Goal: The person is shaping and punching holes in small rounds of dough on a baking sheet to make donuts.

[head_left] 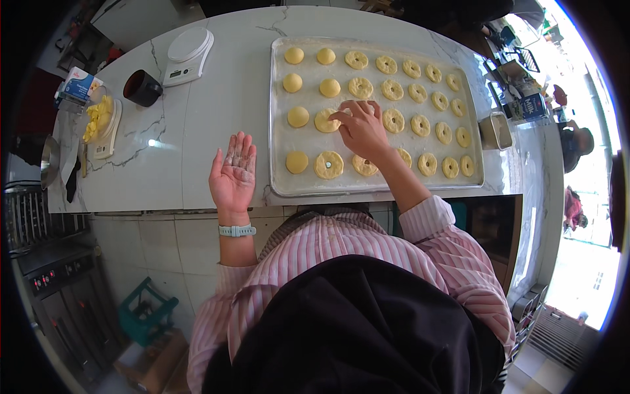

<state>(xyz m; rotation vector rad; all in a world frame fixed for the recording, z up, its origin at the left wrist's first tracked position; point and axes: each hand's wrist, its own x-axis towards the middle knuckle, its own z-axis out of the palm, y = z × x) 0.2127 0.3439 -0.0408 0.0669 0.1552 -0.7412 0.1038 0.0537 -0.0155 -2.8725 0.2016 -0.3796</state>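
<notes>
A large metal baking tray [278,141] carries rows of pale yellow dough. The left column has round dough balls [298,117]; toward the right most pieces are flattened dough rings [394,121] with a small hole. My right hand [362,131] reaches over the tray, its bent fingers apart and the fingertips at the right edge of a flattened dough piece [324,121]. It covers part of the dough behind it. Beside the tray's left edge, my left hand [234,172] is held palm up and open, holding nothing, with white flour on its fingers and palm.
A white kitchen scale [189,56] and a dark mug [142,88] stand left on the marble-patterned table [223,85]. Further left, yellow chunks [98,118] lie on another scale. A metal container [495,131] is right of the tray. A green stool [147,308] stands below.
</notes>
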